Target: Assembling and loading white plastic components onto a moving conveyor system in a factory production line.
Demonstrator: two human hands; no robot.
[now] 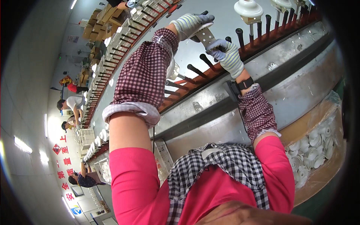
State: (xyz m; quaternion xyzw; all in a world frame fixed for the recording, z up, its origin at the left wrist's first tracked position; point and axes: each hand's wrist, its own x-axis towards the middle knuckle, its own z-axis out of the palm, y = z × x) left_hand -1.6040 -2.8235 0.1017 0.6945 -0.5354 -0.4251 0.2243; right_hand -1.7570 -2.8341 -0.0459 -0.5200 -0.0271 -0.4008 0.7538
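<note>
My left hand (190,26), in a striped knit glove, is closed at one end of a flat grey plate with holes (205,36). My right hand (229,59), gloved the same way, grips the plate's other end. The plate is held tilted above the conveyor (187,48); the gloves hide part of it. A white rounded part (172,71) on a metal rod shows beside my left sleeve, partly covered. Black-tipped pegs (205,60) stand in a row below my hands.
White ceramic-looking domed parts (249,10) sit on rods at the upper right. A metal ledge (240,75) runs along the line's near side. A cardboard box (300,202) of white parts stands at the right. Co-workers (73,103) are along the line at the left.
</note>
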